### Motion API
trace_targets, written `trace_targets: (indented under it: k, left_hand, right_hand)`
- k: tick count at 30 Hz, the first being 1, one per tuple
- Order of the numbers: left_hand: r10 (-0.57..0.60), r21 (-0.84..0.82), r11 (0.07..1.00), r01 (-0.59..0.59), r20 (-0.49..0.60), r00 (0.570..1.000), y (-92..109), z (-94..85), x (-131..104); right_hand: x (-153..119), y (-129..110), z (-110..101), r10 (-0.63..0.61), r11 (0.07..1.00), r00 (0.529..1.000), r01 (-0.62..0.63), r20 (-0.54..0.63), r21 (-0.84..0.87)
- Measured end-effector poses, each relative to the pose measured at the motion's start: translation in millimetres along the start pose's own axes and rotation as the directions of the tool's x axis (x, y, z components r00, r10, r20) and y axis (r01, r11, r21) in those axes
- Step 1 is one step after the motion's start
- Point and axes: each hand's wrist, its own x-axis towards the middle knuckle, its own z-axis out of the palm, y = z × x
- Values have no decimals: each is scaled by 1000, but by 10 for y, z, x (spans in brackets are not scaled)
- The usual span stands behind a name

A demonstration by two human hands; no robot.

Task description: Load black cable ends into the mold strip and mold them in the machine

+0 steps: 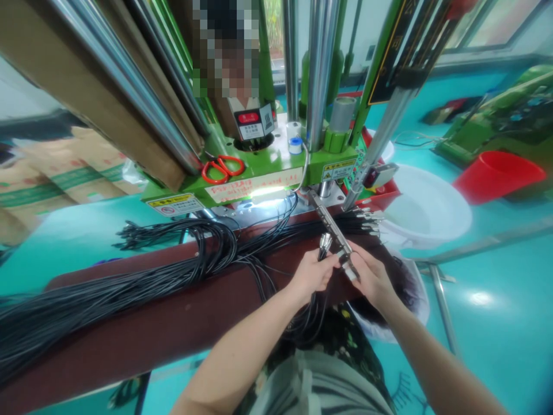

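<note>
My left hand (314, 273) is closed around a small bunch of black cables, whose metal connector ends (325, 241) stick up above the fingers. Its thumb reaches the near end of a long, narrow metal bar (332, 223) with small slots along it. My right hand (372, 278) grips that same near end from the right side. The bar slants away from me, its far end close to the green machine's (259, 173) front opening. Black cables (207, 253) lie in a thick bundle across the brown table (181, 314), left of my hands.
Orange-handled scissors (223, 169) and a blue-and-white tape roll (295, 145) rest on the machine. A row of cable ends (367, 218) lies beyond my right hand. To the right are a white tub (449, 202), a red bucket (496, 178) and a lined bin (421, 288).
</note>
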Motion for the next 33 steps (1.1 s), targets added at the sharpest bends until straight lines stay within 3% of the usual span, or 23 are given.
trace_targets:
  k: [10,13,16,18,23,33]
  left_hand:
    - [30,10,1000,-30,-43,999,-13,-16,-11]
    - [120,45,992,-117,-73,990,-33,-17,9]
    - [278,100,960,-262,-221,935,-40,-49,38]
    - [319,129,947,-294,-253,913,-37,-77,52]
    - [174,88,982,-165,-104,979,-34,-88,66]
    - [113,7,994,-113,-150,982,-14,-73,57]
  right_hand:
    - [-42,-15,19,-185,895,982,188,48,-404]
    - [-27,-7,26,-146,943,989,151,39,-297]
    - [2,14,15,-78,988,997,79,16,-129]
    - [11,21,9,-46,997,999,45,-13,-60]
    - [-16,-2,12,-16,999,1000,15,-25,-40]
    - [-44,-33,8,-24,992,999,28,31,-126]
